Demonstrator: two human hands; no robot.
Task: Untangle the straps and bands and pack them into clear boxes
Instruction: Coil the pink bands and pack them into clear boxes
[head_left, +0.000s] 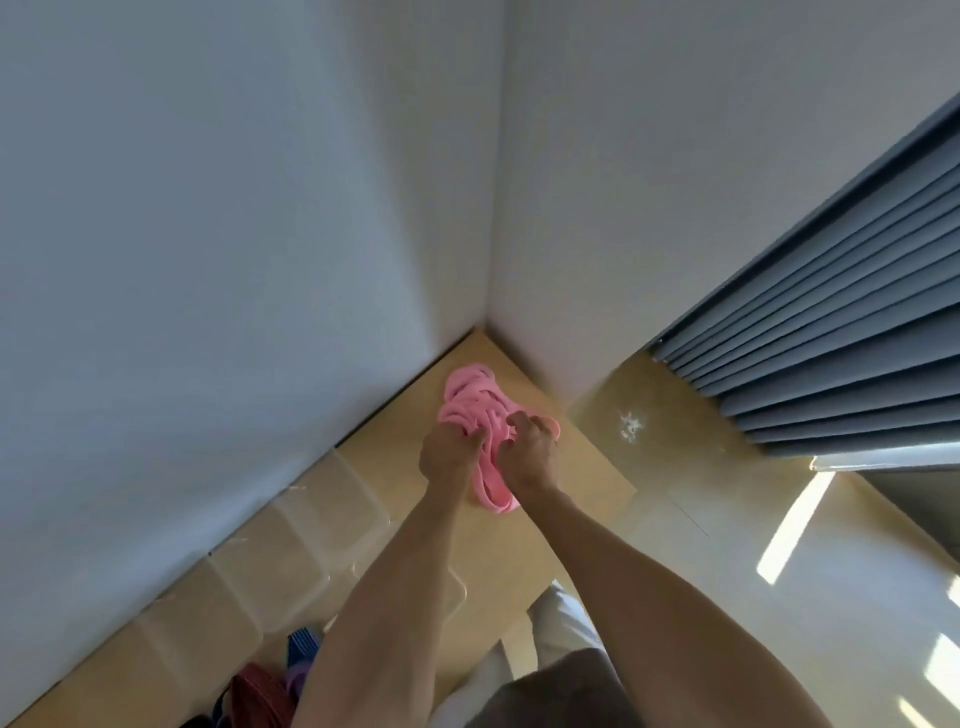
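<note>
Two hands (491, 447) in pink bands (475, 402)

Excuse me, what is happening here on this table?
A person is working on a tangled bundle of pink elastic bands that lies on the light wooden table, near the corner of the white walls. The left hand and the right hand both grip loops of it. A row of clear plastic boxes stands along the left wall. More straps, blue, purple and dark red, lie at the near edge, not yet packed.
</note>
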